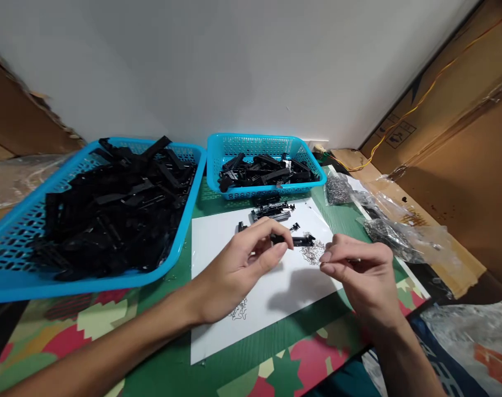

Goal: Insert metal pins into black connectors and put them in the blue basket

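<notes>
My left hand pinches a long black plastic part between thumb and fingers, above a white sheet of paper. My right hand is closed beside it, fingertips pressed together near the part's end; what it holds is too small to make out. A small heap of tiny metal springs lies on the paper between the hands. Another little cluster of springs lies below my left wrist. More black parts rest at the paper's far edge.
A large blue basket full of black plastic parts sits at the left. A smaller blue basket with fewer parts stands behind the paper. Clear bags of metal pieces lie at the right, beside cardboard. A patterned green cloth covers the table.
</notes>
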A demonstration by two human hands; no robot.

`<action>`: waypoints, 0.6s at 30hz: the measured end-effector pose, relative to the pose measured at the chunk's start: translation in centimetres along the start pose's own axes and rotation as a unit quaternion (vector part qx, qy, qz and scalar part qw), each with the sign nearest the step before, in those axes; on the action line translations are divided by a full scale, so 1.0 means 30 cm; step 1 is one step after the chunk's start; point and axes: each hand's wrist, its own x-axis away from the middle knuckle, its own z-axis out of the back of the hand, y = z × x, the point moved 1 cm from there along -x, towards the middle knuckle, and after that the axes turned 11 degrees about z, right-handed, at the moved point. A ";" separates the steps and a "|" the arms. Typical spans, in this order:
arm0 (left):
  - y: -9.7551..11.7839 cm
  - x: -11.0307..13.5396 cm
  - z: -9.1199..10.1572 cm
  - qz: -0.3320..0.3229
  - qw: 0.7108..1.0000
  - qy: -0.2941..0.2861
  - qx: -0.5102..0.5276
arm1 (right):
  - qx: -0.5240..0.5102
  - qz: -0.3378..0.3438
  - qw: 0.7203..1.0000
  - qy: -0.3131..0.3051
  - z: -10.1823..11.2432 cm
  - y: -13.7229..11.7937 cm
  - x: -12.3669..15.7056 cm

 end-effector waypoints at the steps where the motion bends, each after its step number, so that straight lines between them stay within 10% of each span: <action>1: 0.008 0.007 -0.005 0.021 0.999 -0.022 0.034 | -0.007 0.013 1.000 -0.011 -0.022 -0.006 -0.010; 18: 0.025 0.016 -0.012 0.077 0.968 -0.161 0.175 | 0.044 0.095 0.991 -0.084 -0.064 -0.010 -0.047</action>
